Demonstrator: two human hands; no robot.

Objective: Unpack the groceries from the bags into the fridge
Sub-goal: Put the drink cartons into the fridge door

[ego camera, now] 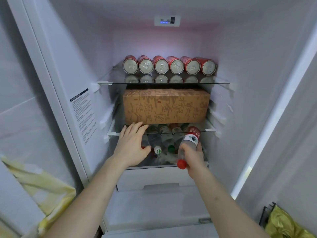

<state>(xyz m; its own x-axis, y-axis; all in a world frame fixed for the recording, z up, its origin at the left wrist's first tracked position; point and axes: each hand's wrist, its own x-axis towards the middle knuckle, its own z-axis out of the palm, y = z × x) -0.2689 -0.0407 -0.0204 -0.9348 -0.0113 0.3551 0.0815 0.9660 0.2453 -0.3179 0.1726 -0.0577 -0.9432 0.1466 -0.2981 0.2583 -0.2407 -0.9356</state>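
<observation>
Right hand (pixel 193 156) grips red-capped bottle (pixel 187 146), base-first under cardboard box (pixel 165 106) (stacks flat); left hand (pixel 132 143) spread, steadying.

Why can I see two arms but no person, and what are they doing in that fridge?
The camera sits on the person's head and looks forward and down, so you see only their own two arms, as if you were them. There is just this one picture, taken from up there.

The fridge stands open. On the top glass shelf lie red cans on their sides in a row, with more cans beneath them. On the next shelf sits a brown cardboard box. Under it lie bottles with white, green and red caps.

The right hand holds a bottle with a red cap, its bottom end pointing in toward the others. The left hand is open, fingers reaching to the shelf edge by the box. A yellow bag hangs at lower left.
</observation>
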